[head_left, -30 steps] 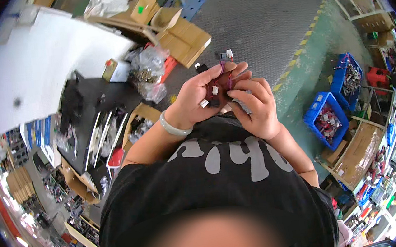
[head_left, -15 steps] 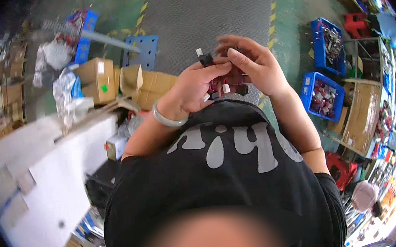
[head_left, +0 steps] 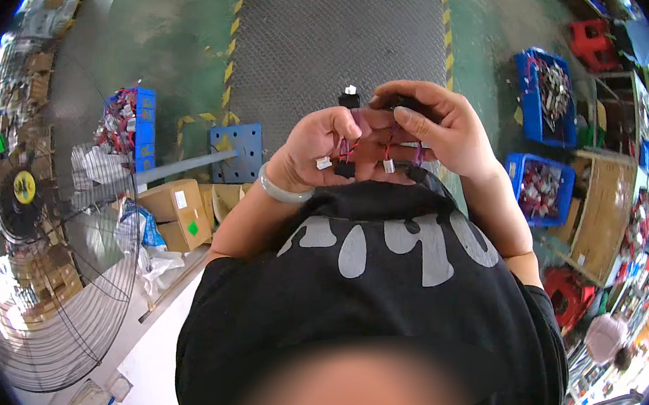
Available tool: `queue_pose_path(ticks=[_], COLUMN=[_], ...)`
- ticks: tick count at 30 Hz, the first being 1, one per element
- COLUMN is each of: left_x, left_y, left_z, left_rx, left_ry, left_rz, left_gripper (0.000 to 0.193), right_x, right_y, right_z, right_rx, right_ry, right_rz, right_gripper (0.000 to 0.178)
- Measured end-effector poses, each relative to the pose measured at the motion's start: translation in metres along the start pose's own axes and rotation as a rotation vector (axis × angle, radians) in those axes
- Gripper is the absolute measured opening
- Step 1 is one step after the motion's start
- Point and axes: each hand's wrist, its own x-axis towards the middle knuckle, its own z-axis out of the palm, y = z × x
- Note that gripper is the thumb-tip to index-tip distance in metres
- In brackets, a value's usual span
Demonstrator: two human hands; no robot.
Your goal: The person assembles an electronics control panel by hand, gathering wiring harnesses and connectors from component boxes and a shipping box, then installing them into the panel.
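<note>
Both my hands are raised in front of my chest, holding small cable harnesses with thin red and purple wires. My left hand (head_left: 315, 149) curls around some of them. A black connector (head_left: 349, 100) with a white tip sticks up past its fingers, and another black connector (head_left: 345, 170) and a white plug (head_left: 324, 163) hang lower at the palm. My right hand (head_left: 450, 124) has its thumb and fingers closed on a dark piece (head_left: 406, 103), partly hidden. Red wires run down between the hands to a white connector (head_left: 389, 166).
To the right on the floor stand two blue crates, one (head_left: 528, 105) above the other (head_left: 517, 196), full of wired parts. A third blue crate (head_left: 147, 130) is at the left, near a large fan (head_left: 25, 188), a cardboard box (head_left: 180, 208) and a blue perforated plate (head_left: 238, 152). A white tabletop (head_left: 150, 375) lies lower left.
The view has swung, bringing the fan into sight at the left. My hands have come slightly lower, and the left thumb has moved away from the right thumb; the harnesses are still held.
</note>
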Motion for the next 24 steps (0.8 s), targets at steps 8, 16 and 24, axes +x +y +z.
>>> queue_pose_path(ticks=[8, 16, 24], left_x=[0.068, 0.124, 0.144], left_y=[0.118, 0.283, 0.483], left_z=[-0.048, -0.060, -0.107], left_rx=[0.207, -0.029, -0.049], left_ry=[0.520, 0.111, 0.231], left_rz=[0.089, 0.223, 0.136], left_gripper=[0.057, 0.054, 0.053], right_x=[0.152, 0.326, 0.508], right_y=[-0.052, -0.060, -0.089], right_z=[-0.090, -0.145, -0.176], right_rx=[-0.150, -0.177, 0.206], right_ry=[-0.071, -0.176, -0.141], right_rz=[0.030, 0.106, 0.168], right_gripper=[0.027, 0.021, 0.017])
